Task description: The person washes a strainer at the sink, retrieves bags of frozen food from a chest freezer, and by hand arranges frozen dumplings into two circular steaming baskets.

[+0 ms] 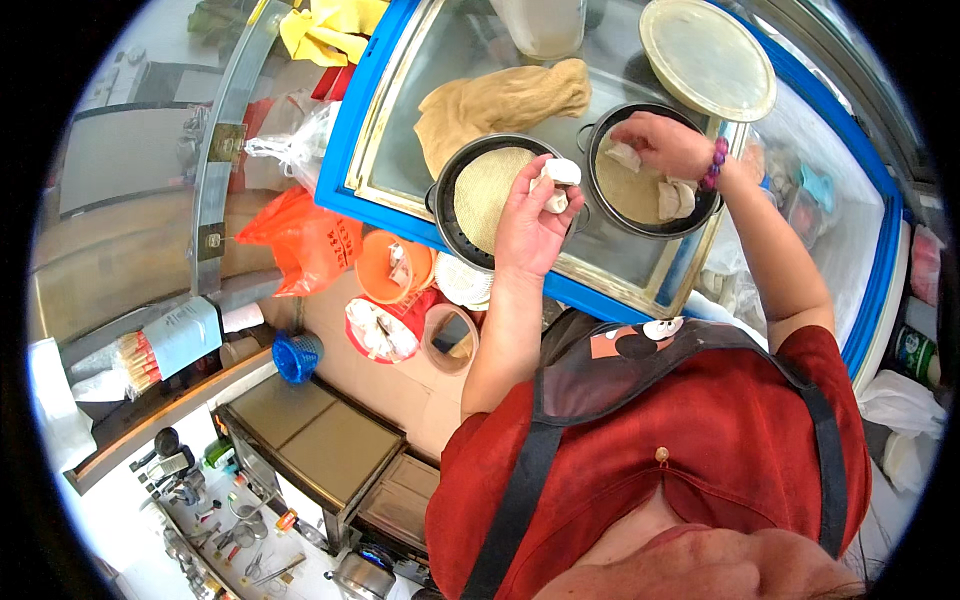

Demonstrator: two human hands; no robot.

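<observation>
In my left hand (pixel 534 217) I hold a few white dumplings (pixel 561 172) pinched between thumb and fingers, above the right edge of one dark round steamer pan (pixel 442 217). A woven liner (pixel 486 196) covers its bottom. My right hand (pixel 664 142), with a purple bead bracelet at the wrist, reaches into a second dark steamer pan (pixel 660 231). Its fingertips are at a white dumpling (pixel 624 156) on the liner (pixel 626 191). More dumplings (pixel 676 199) lie together near that pan's lower right side.
Both pans stand on a blue-framed glass freezer lid (pixel 607 270). A brown cloth (pixel 502 105), a whitish container (pixel 544 30) and a round lid (pixel 709 60) lie beyond. The freezer's right side is open, showing bagged goods (pixel 802 202). An orange bucket (pixel 390 262) stands left.
</observation>
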